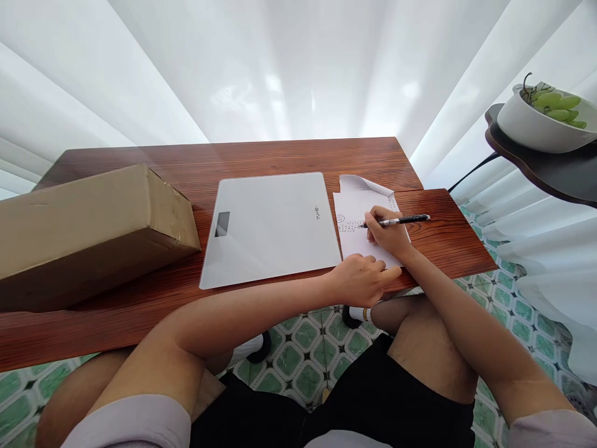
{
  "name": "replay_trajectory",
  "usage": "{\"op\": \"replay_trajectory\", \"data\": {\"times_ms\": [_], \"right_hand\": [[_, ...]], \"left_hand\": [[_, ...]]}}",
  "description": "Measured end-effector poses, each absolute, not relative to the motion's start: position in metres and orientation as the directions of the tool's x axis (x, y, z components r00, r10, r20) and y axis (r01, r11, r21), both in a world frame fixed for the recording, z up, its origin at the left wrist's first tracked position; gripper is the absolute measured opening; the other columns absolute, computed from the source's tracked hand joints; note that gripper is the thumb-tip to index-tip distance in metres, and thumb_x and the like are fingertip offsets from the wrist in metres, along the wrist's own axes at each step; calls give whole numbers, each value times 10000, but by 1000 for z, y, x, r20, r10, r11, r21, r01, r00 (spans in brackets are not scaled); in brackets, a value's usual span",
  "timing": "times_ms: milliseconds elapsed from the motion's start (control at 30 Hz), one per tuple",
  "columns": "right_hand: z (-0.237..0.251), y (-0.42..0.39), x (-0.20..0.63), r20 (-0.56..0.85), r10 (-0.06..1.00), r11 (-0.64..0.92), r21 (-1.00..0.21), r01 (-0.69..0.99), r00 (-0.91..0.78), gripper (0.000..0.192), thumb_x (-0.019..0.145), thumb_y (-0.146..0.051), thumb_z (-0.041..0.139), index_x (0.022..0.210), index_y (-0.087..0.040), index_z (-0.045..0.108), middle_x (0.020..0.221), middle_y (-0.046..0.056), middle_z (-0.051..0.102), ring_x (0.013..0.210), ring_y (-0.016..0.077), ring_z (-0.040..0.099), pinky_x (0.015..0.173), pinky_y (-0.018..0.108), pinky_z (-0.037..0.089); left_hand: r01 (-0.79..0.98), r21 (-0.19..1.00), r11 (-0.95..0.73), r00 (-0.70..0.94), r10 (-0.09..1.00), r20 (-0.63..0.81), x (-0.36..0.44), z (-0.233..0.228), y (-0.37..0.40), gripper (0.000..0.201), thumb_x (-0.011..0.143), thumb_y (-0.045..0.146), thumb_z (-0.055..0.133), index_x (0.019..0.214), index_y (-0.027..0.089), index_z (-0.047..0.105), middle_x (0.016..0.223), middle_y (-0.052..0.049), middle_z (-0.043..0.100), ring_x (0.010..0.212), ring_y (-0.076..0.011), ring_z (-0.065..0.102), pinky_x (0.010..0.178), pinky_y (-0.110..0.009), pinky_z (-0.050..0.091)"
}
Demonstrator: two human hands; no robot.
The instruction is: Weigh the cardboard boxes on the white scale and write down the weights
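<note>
My right hand point(386, 234) grips a black pen point(403, 219) with its tip on a white sheet of paper point(357, 208) that carries a few lines of small writing. The sheet lies on the right part of a reddish wooden table point(280, 155), its far corner curled up. My left hand point(361, 279) rests on the sheet's near edge with fingers loosely curled, pressing it down. Left of the paper lies a flat white digital scale point(270, 227) with a small dark display.
A long brown cardboard box point(88, 230) lies on the table's left side. At the right, a dark side shelf point(550, 168) holds a white bowl point(532, 127) of green grapes. White curtains hang behind. Green patterned floor tiles show below the table.
</note>
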State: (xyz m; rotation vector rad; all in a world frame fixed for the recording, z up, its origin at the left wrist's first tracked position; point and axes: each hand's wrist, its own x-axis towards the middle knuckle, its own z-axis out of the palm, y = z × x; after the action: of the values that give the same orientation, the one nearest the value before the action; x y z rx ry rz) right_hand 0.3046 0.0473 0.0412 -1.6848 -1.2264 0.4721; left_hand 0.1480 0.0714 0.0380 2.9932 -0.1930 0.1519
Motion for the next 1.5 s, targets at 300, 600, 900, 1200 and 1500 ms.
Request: {"op": "replay_trajectory", "data": {"times_ms": [300,600,900,1200,1500], "right_hand": [[53,49,334,490,767,-75,-572,817,414,176,869,-327,692,1005,-217,712,774,9,698,690,187,643,704,324,499],[54,58,340,217,771,-372,-608,701,598,186,765,-197,734,951,-204,745,745,21,744,766,250,720,816,397,537],[48,71,344,193,800,-423,-489,763,568,224,750,-105,665,945,-190,733,754,71,731,854,359,680,854,510,480],[54,80,330,215,804,-459,-370,808,555,228,766,-146,642,989,-168,683,756,64,688,769,275,625,714,399,443],[63,93,295,448,788,-280,-350,894,423,99,828,-118,495,824,-203,545,686,26,567,580,164,422,525,317,237]], "left_hand": [[-147,126,-981,982,-130,138,149,37,72,269,896,222,420,1147,174,505,791,-31,616,658,-202,584,475,-332,262],[-152,128,-980,985,-139,105,150,40,71,275,907,225,406,1158,174,507,803,-40,627,688,-209,616,479,-331,260],[-145,133,-980,989,-140,50,150,44,71,299,916,223,393,1187,168,507,829,-46,635,703,-220,607,501,-347,324],[-132,109,-985,991,-128,43,149,41,71,305,907,224,390,1182,171,510,823,-28,624,700,-207,593,488,-343,282],[-184,8,-983,980,-183,77,148,38,71,330,939,264,400,1234,161,506,820,-52,651,706,-213,624,505,-325,314]]}}
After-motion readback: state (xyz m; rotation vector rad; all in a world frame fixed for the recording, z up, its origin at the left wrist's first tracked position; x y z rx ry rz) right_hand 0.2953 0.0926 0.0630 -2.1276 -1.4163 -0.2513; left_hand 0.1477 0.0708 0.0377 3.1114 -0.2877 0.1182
